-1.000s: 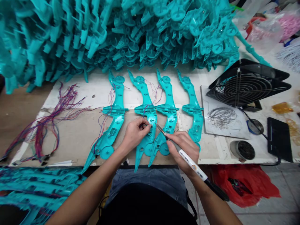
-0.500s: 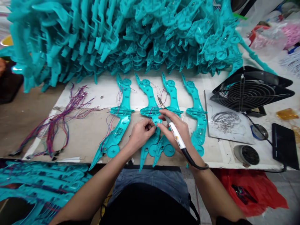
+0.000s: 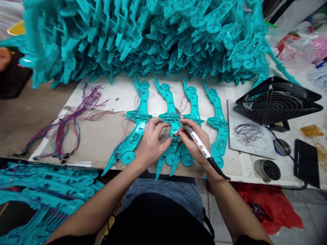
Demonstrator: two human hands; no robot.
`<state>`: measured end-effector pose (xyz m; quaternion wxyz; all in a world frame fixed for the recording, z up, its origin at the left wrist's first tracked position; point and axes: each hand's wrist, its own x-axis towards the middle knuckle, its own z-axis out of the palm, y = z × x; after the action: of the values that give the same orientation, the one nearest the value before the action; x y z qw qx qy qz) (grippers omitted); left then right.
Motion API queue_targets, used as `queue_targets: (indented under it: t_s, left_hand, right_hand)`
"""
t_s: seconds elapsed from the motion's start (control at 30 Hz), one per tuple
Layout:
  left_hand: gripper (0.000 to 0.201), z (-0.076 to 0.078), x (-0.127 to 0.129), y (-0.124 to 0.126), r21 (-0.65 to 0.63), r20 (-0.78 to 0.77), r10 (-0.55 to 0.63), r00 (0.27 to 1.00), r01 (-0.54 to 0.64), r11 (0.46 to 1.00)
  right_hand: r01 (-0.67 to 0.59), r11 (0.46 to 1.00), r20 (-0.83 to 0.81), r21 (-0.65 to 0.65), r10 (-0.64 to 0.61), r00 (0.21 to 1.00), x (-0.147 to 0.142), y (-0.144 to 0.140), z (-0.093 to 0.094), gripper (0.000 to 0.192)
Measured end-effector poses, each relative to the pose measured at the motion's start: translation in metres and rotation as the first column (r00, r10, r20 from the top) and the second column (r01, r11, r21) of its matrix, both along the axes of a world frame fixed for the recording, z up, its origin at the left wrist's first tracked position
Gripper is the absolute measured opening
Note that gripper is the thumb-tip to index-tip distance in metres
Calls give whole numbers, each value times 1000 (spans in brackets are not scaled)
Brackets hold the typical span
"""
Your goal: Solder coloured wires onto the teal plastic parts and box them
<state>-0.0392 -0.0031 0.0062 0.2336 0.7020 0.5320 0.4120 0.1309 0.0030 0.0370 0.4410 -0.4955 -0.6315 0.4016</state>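
Left hand is spreading over the lower half of the second cyan shell from the left, thumb and forefinger apart; can't tell if it's touching a wire underneath. Right hand is gripping the soldering iron like a pen, its thumb and finger also reaching in at that shell; can't tell if they're pinching anything. Tip is pointing up and away from the body, near the shell's waist.

To do this well, I'd be treating the tip as hot: keeping it off the plastic and the loose red-blue wires beyond, and bracing the shell so it isn't sliding.

Four shells are lying in a row on the table. Wire bundle is lying at left, big pile of cyan parts is looming behind. Fan is standing at right, above a board with coiled thin wire; round tin is sitting nearby. Red bag is lying on the tiled floor below.
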Motion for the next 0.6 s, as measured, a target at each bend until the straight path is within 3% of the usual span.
queue_targets:
  t_s: [0.07,0.17,0.33,0.47,0.6]
  left_hand:
    - [29,6,-2,-5,19,-13,-55,998,55,998]
    - [13,12,0,-10,-95,84,-109,991,116,989]
    - [10,8,3,-12,-294,285,-39,958,126,947]
    - [13,-2,5,-14,-439,292,89,952,51,897]
    - [14,-9,7,-17,-476,320,120,940,50,878]
  right_hand:
    - [17,1000,15,7,-17,1000,-1,-7,-2,34]
    - [37,998,62,53,-40,997,-5,-14,-5,33]
    - [19,993,132,120,-35,991,-2,-18,-5,30]
    - [-17,959,263,282,-61,963,14,-30,2,30]
    - [-31,927,244,374,-66,967,26,-50,9,20]
